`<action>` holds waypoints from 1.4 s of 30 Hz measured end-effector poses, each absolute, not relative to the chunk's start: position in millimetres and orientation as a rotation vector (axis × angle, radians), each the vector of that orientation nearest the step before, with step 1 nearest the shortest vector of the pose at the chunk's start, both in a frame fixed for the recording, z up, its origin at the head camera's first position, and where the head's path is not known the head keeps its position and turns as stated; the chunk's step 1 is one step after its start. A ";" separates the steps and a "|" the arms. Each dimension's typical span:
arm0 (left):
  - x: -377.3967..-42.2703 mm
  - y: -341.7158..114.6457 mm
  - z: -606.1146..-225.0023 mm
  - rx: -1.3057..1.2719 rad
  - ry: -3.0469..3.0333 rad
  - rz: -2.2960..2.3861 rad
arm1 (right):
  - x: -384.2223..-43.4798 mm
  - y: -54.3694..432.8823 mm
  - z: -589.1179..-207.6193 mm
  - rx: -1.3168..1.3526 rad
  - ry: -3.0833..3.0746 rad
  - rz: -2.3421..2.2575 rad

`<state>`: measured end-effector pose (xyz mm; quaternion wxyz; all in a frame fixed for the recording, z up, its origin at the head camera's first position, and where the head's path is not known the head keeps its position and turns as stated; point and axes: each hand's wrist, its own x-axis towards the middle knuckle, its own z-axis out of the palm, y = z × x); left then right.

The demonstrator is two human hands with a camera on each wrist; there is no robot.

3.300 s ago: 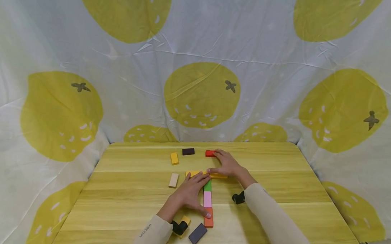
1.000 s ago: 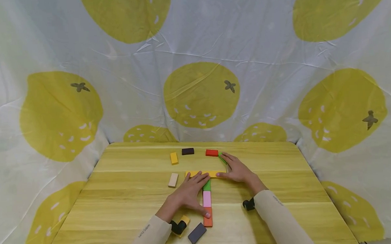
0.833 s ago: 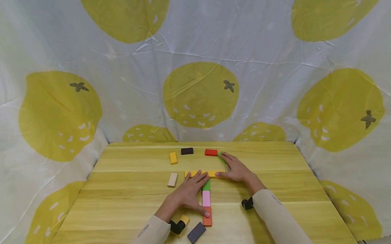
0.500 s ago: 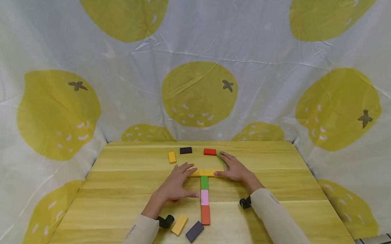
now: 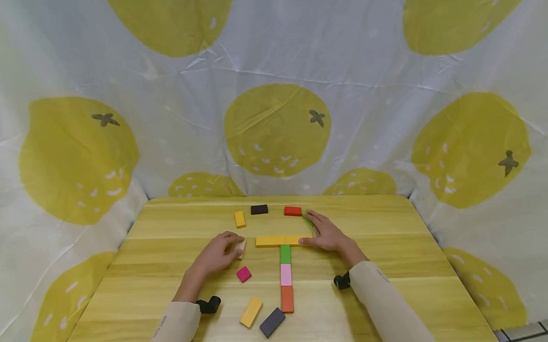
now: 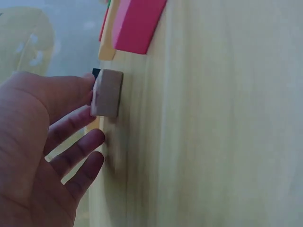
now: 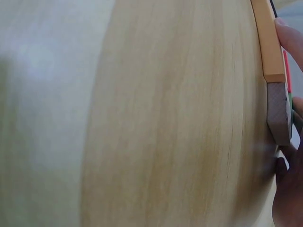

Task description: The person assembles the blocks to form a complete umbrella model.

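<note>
Beige block point(image 6: 108, 93), left of the head view's centre, is pinched by the left grip point(image 5: 218, 253). Right of centre, the right grip point(image 5: 329, 234) spreads, thumb touching a yellow block point(image 5: 292, 241), fingers at a green block point(image 5: 307, 219). Outward, the table point(image 5: 143, 261) stretches wide to both side edges.

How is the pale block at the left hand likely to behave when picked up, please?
The pale block will probably stay stiff, given its straight-edged, flat faces. Its small size beside the left hand suggests it is light. Those flat sides also make rolling unlikely if nudged.
</note>
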<state>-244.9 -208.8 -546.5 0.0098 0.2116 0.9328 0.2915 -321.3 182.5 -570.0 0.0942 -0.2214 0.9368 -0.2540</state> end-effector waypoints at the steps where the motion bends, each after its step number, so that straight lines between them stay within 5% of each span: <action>1: -244.6 -210.5 -547.6 0.662 2.898 0.921 | -321.2 182.1 -570.4 -0.661 2.781 -0.751; 42: -269.2 -182.7 -561.7 0.513 2.975 0.988 | -323.3 184.0 -576.6 -0.687 2.797 -0.751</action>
